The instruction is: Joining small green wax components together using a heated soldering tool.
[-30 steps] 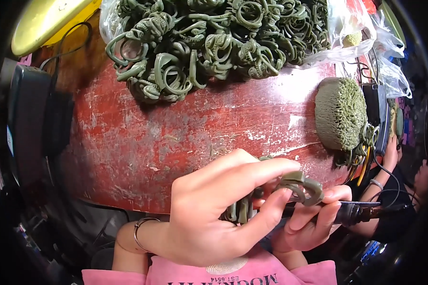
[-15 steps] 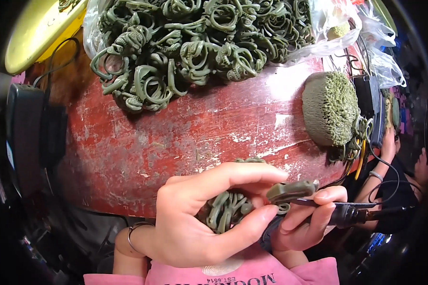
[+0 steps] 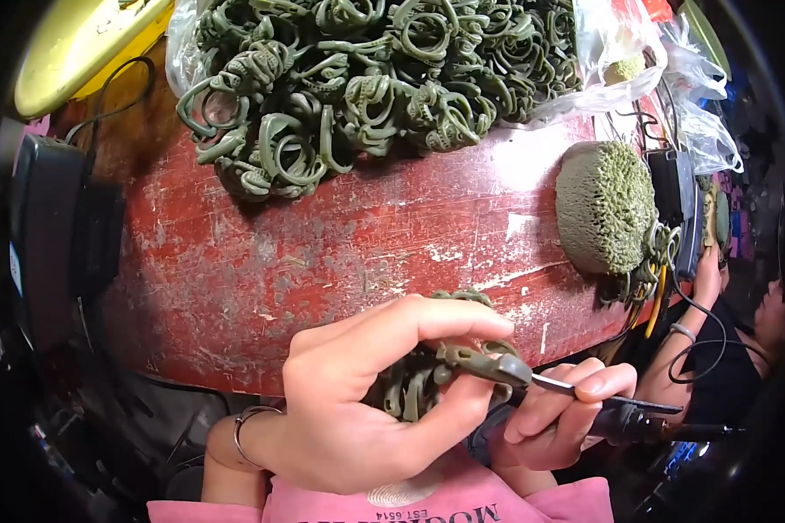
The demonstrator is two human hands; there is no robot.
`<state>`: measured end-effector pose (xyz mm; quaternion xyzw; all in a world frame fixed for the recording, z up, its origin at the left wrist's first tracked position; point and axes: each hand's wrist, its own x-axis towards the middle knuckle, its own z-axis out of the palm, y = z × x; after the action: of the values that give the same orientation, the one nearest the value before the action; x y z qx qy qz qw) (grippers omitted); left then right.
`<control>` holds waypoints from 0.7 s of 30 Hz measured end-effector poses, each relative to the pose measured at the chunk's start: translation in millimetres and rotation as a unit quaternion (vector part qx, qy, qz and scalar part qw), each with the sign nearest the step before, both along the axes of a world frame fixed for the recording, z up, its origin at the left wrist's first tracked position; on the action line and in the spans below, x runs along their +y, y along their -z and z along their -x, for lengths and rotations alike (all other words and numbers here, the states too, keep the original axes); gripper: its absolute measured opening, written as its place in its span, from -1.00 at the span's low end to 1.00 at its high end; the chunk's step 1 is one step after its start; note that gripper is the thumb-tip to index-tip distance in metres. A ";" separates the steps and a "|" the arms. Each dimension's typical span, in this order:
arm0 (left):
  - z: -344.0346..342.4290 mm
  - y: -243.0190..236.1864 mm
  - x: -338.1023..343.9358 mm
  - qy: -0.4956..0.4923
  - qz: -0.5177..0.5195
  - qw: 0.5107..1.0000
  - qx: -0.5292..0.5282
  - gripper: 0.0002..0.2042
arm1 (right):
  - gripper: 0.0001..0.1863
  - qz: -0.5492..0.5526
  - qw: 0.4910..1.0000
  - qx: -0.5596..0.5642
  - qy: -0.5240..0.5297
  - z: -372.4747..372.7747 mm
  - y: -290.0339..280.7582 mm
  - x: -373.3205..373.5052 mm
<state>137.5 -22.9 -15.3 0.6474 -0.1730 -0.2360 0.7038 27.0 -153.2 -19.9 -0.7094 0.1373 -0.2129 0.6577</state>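
Working a green piece (image 3: 488,365) at lower centre, seemingly trimming, left hand (image 3: 349,383) pinching it, right hand (image 3: 560,417) gripping blade (image 3: 553,384); next stroke likely needs steady pinch.

The bare left hand (image 3: 349,392) curls over the near edge of the scuffed red table (image 3: 323,253), forefinger (image 3: 436,315) arched above thumb (image 3: 449,427); the bare right hand (image 3: 554,414), just beside it, grips with bent fingers (image 3: 576,427).
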 end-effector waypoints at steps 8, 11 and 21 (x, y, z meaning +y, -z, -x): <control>2.6 3.6 0.9 0.000 0.056 0.998 0.018 -0.77 | -0.80 -0.028 0.999 -0.045 0.007 -9.3 9.1 -0.6; 0.6 3.1 3.0 0.010 0.045 0.998 0.043 -0.78 | -0.78 -0.074 0.994 -0.072 0.030 -12.3 16.2 3.1; 2.4 2.5 1.8 -0.017 0.019 0.998 -0.062 -0.79 | -0.81 -0.125 0.985 -0.108 0.056 -17.7 12.5 7.9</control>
<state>135.2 -21.0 -17.8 0.6502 -0.2095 -0.1805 0.7077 44.6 -145.3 -32.4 -0.5858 0.1307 -0.3054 0.7392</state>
